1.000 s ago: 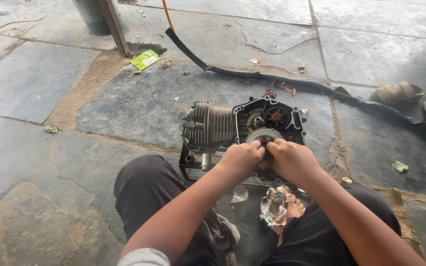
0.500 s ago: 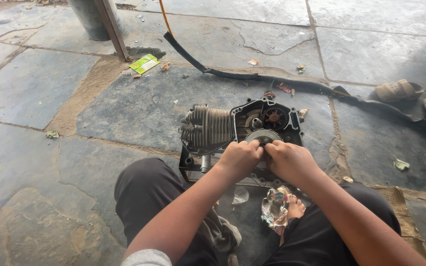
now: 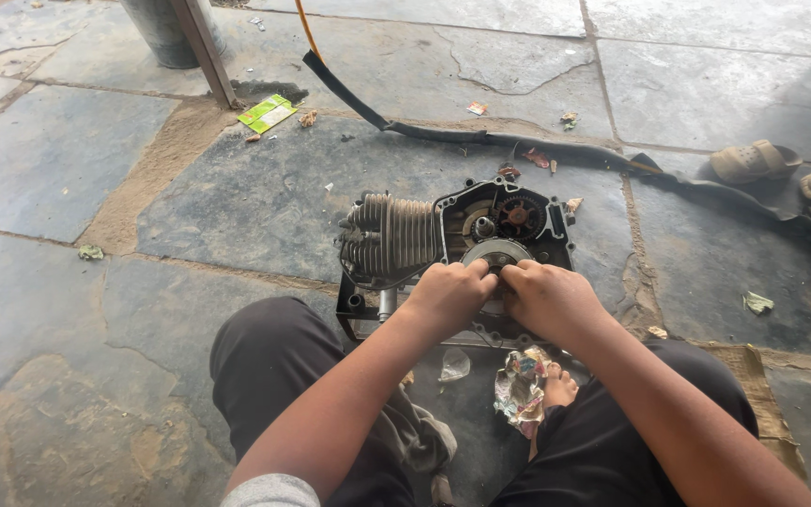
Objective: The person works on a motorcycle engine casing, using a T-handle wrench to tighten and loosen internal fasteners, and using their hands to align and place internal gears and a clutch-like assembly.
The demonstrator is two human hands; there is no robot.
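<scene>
Stone floor bears an engine (image 3: 452, 235) whose round plate (image 3: 497, 253) both hands (image 3: 499, 296) grip, fingertips hiding its lower half.

Single head-worn view, steeply downward and close over the stone floor (image 3: 68, 178).

We've open stone floor (image 3: 237, 202) left of the engine (image 3: 452, 239), w/ room to reach in. Behind it, a black rubber strip (image 3: 518, 143) crosses. Our knees and crumpled foil (image 3: 521, 387) crowd the near side.
</scene>
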